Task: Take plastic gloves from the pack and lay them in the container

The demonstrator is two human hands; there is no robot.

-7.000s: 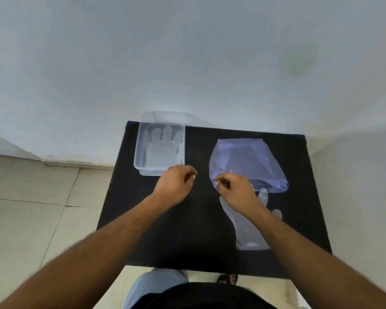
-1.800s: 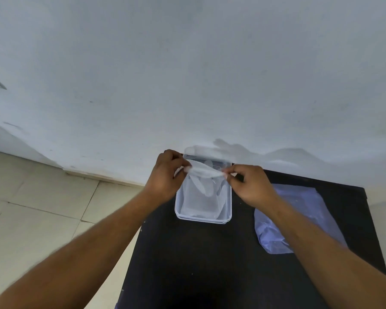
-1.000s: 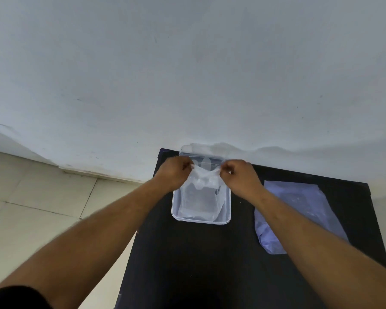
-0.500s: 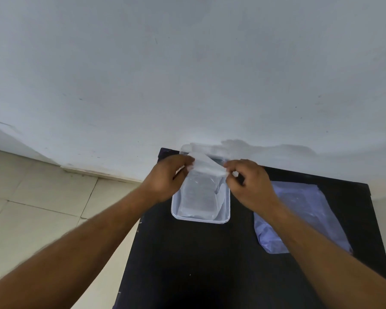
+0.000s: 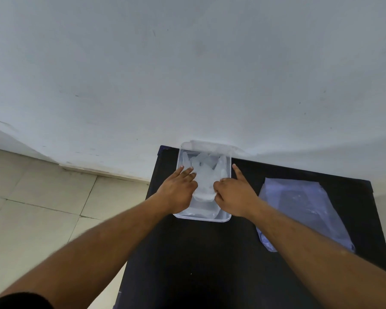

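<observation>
Both forearms reaching forward over black table (image 5: pixel 187 264). Left hand (image 5: pixel 178 192) lying palm-down in clear container (image 5: pixel 202 217), fingers extended and spread, pressing on plastic gloves (image 5: pixel 204 175). Right hand (image 5: pixel 234 195) resting at container's right side, index finger pointing forward along rim, other fingers curling onto gloves; firm pinch unclear. Bluish pack (image 5: pixel 299 210) lying flat, right of container.

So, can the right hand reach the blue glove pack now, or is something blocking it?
Probably yes. The right hand is at the container, and the pack lies just beside it on bare table, nothing between.
</observation>
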